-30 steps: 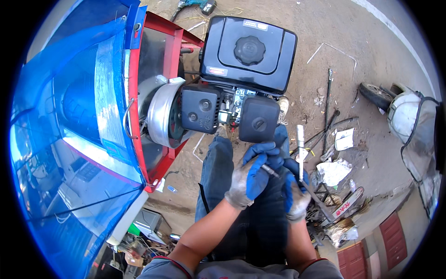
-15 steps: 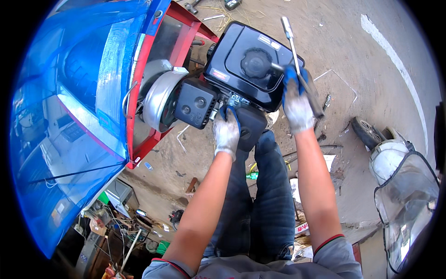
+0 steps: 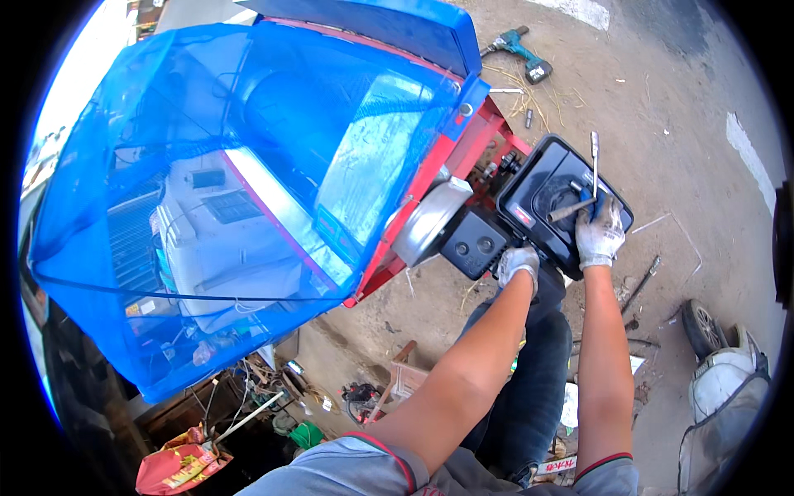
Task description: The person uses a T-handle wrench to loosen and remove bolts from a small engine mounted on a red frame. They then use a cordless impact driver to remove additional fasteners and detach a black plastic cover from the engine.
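A small engine with a black fuel tank stands in front of me, mounted at a red metal frame. My right hand, in a white and blue work glove, is closed on a silver socket wrench over the tank. A thicker dull metal bar crosses the tank beside it; whether the two are joined, I cannot tell. My left hand, gloved too, reaches to the engine between the tank and the black slotted cover. Its fingertips are hidden. A silver round housing sits left of that cover.
A large blue mesh cover spreads over the machine at left. A teal cordless power tool lies beyond the engine, near a loose socket. A dark rod is at right, a wheeled white object farther right. Clutter fills the lower left.
My view has turned left, so the engine appears farther right and more of the blue cover shows. The wrench has shifted in my right hand. My left hand stays at the engine.
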Motion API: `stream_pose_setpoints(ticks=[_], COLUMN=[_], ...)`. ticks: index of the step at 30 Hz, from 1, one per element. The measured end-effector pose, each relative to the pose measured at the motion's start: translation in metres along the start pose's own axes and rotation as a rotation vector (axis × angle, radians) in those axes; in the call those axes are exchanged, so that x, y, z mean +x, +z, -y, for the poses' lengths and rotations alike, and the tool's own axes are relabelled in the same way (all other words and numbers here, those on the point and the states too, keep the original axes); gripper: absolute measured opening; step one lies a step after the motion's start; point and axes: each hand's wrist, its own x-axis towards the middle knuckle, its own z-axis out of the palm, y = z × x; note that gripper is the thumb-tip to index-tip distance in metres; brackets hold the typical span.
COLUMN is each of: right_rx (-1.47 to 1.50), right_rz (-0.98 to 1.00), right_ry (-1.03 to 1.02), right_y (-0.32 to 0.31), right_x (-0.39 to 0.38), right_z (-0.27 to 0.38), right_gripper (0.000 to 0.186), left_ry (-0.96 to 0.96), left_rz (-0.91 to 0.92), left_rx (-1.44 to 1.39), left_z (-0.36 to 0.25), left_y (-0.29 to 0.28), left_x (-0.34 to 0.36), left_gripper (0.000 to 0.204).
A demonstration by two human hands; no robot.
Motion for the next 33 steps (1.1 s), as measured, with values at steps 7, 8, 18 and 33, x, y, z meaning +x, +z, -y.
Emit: stream_pose_setpoints(ticks=[7, 8, 18, 33], right_rx=[0.086, 0.088, 0.109, 0.098], right_rz=[-0.013, -0.014, 0.004, 0.046], right_ry=[-0.033, -0.029, -0.019, 0.003], right_y=[0.001, 0.001, -0.004, -0.009], right_x=[-0.003, -0.003, -0.005, -0.003], right_z=[-0.002, -0.002, 0.003, 0.006], right_gripper=[0.064, 0.065, 0.063, 0.061], left_ry=[-0.071, -0.134, -0.050, -0.061], left_rz=[0.056, 0.028, -0.082, 0.023], left_rx=[0.165, 0.096, 0.074, 0.270], left_z=[-0.018, -0.018, -0.027, -0.014], left_y=[0.000, 0.000, -0.010, 0.006], left_x=[-0.005, -0.004, -0.032, -0.001], left_gripper=[0.044, 0.044, 0.045, 0.036])
